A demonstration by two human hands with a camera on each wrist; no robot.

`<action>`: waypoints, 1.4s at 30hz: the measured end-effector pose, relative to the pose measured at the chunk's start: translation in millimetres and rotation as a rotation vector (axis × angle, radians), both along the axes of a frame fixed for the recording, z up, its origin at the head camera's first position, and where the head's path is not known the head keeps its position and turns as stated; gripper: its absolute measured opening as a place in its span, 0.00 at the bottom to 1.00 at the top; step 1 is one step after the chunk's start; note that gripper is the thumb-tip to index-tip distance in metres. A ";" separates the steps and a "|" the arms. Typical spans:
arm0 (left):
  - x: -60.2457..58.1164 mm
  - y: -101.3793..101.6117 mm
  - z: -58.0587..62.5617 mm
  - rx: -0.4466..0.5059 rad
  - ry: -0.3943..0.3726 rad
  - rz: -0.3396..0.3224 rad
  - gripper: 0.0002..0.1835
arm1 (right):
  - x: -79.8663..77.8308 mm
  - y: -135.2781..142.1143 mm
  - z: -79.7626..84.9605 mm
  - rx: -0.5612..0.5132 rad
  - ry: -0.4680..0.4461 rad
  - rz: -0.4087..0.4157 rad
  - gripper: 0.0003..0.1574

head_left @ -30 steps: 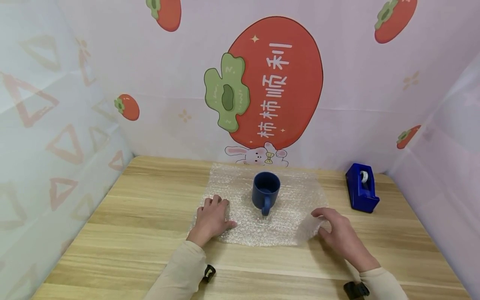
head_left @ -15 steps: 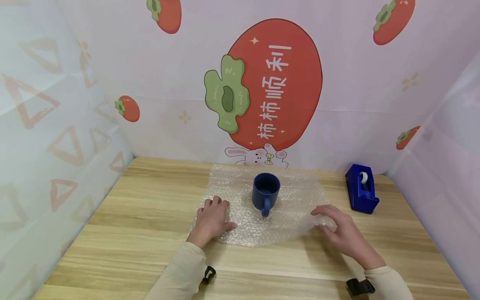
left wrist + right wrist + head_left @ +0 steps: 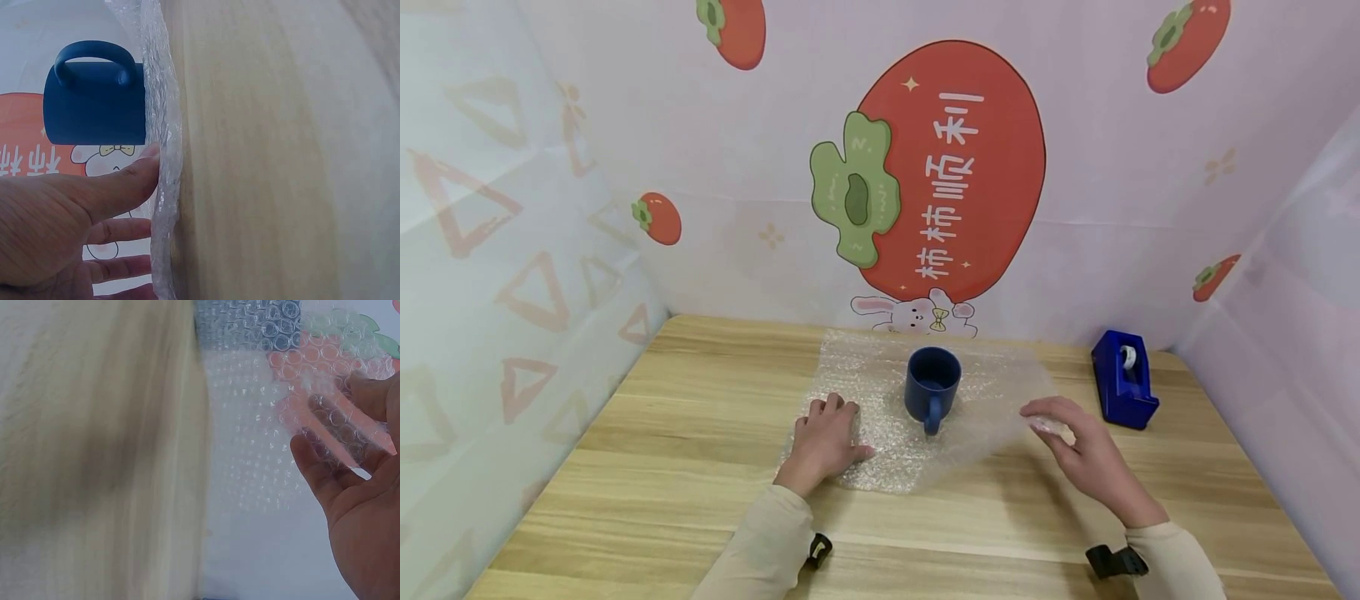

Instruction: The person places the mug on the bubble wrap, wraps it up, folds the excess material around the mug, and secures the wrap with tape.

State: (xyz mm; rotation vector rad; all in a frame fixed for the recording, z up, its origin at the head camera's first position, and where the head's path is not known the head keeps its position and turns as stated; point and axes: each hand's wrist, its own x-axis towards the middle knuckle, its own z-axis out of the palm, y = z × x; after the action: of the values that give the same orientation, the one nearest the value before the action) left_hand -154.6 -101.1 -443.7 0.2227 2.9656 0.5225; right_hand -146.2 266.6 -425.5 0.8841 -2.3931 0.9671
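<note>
A dark blue mug (image 3: 929, 385) stands upright on a sheet of clear bubble wrap (image 3: 891, 467), its handle toward me. My left hand (image 3: 824, 440) rests on the left part of the sheet, fingers spread. In the left wrist view, its thumb and fingertips press on the wrap beside the mug (image 3: 95, 105). The near right corner of the wrap is lifted, and my right hand (image 3: 1088, 460) pinches it between thumb and fingers. Through the raised bubble wrap (image 3: 240, 419), the right wrist view shows some of the right fingers and part of the mug.
A blue tape dispenser (image 3: 1126, 379) with a roll of tape stands at the back right of the wooden table (image 3: 647, 467). Behind the table hangs a printed cloth (image 3: 760, 275), with more cloth along both sides.
My right hand has raised the near right corner of the bubble wrap, carrying it slightly up and away from me. The left hand and the mug have stayed put.
</note>
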 end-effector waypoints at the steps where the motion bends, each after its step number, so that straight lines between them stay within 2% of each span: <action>1: -0.1 0.0 -0.1 0.000 0.000 0.001 0.36 | -1.3 -0.8 1.5 -0.001 0.002 0.003 0.24; 15: 0.2 0.0 0.2 -0.001 0.005 0.001 0.35 | -19.5 -28.7 29.5 0.034 0.083 -0.002 0.22; 24: 0.5 0.4 0.1 0.007 0.005 0.001 0.35 | -34.1 -46.3 40.2 0.059 0.109 -0.005 0.21; 36: 1.1 -0.1 1.4 0.001 0.012 -0.005 0.35 | -50.9 -72.0 50.7 0.037 0.098 0.033 0.14; 42: 0.5 0.1 1.1 -0.005 0.010 -0.004 0.35 | -59.7 -85.3 55.5 0.063 0.085 0.033 0.09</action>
State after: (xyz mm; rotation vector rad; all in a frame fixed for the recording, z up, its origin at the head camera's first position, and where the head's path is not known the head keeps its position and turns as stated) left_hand -154.1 -101.0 -442.6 0.2310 2.9750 0.5154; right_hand -205.9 181.3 -370.0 0.9713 -2.3552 0.8531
